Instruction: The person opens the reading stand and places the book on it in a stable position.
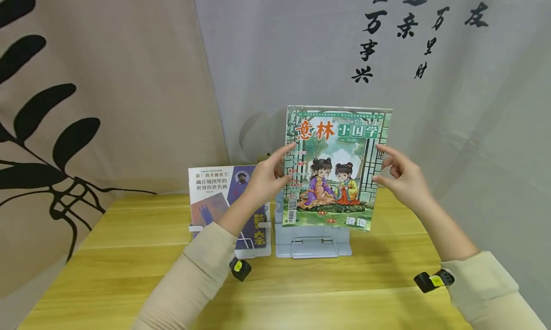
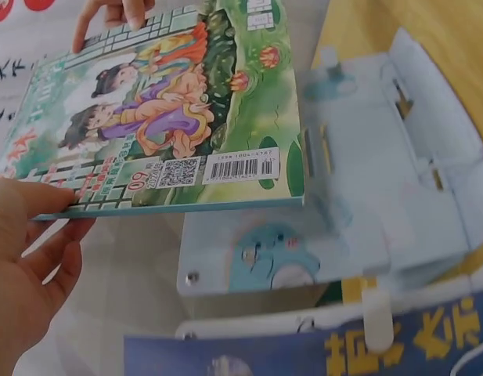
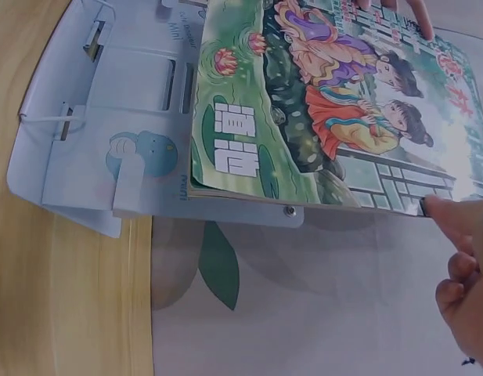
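Between both hands is a green magazine [image 1: 333, 172] with two cartoon children on its cover, held upright in the air. My left hand [image 1: 269, 174] pinches its left edge with thumb and fingers; my right hand [image 1: 402, 177] pinches the opposite edge. Behind and below the magazine stands a pale blue book stand [image 1: 320, 244], decorated with a blue cartoon dinosaur [image 2: 276, 254] in the left wrist view. A gap separates the magazine's lower edge from the stand's ledge. The stand's back is partly hidden by the magazine.
Left of the blue stand, a purple and white book [image 1: 211, 191] leans on another stand [image 1: 258, 252], its clips over the cover. Both stands rest on a wooden table [image 1: 129, 253]. A grey cloth [image 1: 275, 57] with black writing hangs behind the table.
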`<act>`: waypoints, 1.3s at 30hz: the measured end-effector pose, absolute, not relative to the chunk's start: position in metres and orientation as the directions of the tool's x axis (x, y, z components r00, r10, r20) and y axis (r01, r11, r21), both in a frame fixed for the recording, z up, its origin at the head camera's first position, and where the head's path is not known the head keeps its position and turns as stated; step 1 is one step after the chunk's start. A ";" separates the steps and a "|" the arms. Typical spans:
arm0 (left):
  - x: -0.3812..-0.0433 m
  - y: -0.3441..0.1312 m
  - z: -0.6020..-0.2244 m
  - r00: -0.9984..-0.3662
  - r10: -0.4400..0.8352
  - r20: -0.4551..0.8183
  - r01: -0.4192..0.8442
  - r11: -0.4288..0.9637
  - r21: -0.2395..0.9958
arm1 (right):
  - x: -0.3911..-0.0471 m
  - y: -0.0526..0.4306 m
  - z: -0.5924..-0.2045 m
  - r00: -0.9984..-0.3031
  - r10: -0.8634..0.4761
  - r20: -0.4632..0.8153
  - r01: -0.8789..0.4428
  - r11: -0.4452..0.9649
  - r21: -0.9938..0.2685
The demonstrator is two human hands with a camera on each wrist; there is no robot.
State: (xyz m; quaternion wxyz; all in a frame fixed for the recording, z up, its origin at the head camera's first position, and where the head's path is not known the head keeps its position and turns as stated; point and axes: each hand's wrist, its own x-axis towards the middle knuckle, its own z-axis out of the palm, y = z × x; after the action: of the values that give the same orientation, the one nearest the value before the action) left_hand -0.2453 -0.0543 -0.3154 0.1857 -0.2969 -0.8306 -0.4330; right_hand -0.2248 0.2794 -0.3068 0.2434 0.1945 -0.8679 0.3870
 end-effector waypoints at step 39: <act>-0.271 -0.074 -0.372 -0.791 0.269 0.550 0.591 0.571 0.570 | -0.275 0.243 -0.370 -0.774 -0.064 0.630 -0.530 0.608 -0.590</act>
State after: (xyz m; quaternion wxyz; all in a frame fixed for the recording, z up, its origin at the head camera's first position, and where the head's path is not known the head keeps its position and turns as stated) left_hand -0.2713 -0.0735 -0.3720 0.2063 -0.2491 -0.8620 -0.3902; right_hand -0.2747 0.2425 -0.3705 0.2869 0.1748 -0.8496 0.4066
